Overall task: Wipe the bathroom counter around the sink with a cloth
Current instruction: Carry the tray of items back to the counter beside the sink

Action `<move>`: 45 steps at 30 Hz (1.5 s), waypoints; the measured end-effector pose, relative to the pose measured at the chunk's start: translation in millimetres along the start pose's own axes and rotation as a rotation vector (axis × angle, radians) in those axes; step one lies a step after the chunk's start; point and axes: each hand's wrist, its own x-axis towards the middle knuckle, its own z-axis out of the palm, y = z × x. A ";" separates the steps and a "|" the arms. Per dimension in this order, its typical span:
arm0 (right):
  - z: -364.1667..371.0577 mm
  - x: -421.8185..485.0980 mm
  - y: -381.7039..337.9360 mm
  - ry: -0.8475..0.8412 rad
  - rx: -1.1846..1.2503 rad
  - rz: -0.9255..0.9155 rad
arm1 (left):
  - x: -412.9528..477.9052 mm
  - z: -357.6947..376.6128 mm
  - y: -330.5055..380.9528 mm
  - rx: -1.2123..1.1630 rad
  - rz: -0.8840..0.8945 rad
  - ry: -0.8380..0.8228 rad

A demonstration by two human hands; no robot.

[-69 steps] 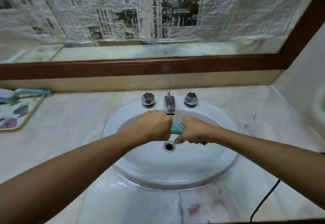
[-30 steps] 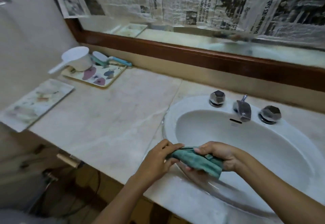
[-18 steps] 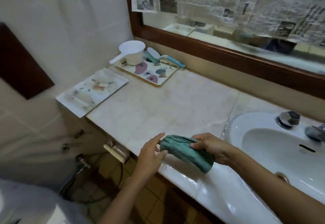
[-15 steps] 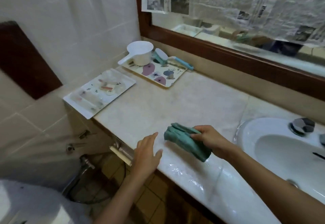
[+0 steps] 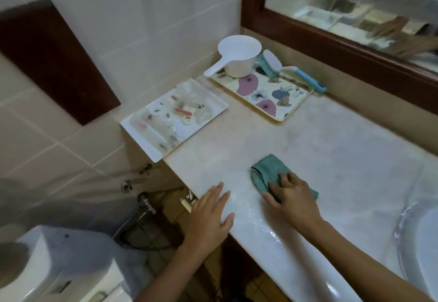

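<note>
A folded teal cloth lies flat on the pale marble counter, left of the white sink. My right hand presses down on the cloth with fingers spread and fairly straight. My left hand rests flat on the counter's front edge, a hand's width left of the cloth, holding nothing. The counter near the front edge looks wet and shiny.
A flowered tray at the back holds a white scoop and a blue-handled brush. A white tray with small items overhangs the counter's left end. A wood-framed mirror runs behind. A toilet tank stands lower left.
The cloth went from being held in both hands over the sink to lying on the counter to the left. My left hand let go and lies flat; my right hand presses the cloth down.
</note>
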 end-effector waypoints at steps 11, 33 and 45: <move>-10.6 178.4 -72.6 0.011 0.517 0.059 | 51.3 -84.5 -79.9 -1.077 -1.175 0.573; 57.5 322.8 -131.5 0.044 0.449 0.403 | 134.2 -117.4 -197.3 -1.200 -1.262 0.662; -40.0 100.7 -66.4 0.188 0.502 0.822 | 94.6 -123.4 -98.1 -1.052 -1.024 0.259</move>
